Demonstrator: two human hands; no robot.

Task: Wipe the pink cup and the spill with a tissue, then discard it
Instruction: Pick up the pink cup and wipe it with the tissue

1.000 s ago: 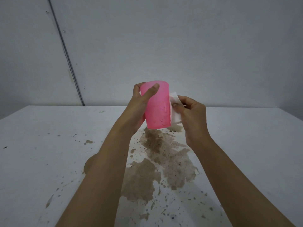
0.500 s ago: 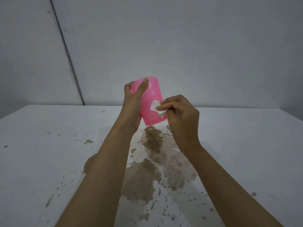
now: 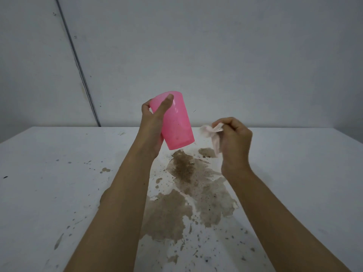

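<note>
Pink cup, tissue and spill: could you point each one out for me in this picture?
pink cup [image 3: 176,122], head view, on its side wall.
tissue [image 3: 210,130], head view, on its crumpled upper part.
spill [image 3: 184,169], head view, on its darkest brown patch.

pink cup: plastic, tilted, dark specks on wall, held in air by left hand | tissue: white, crumpled, in right hand, apart fr. cup | spill: brown patches + splatter on table, below cup
</note>
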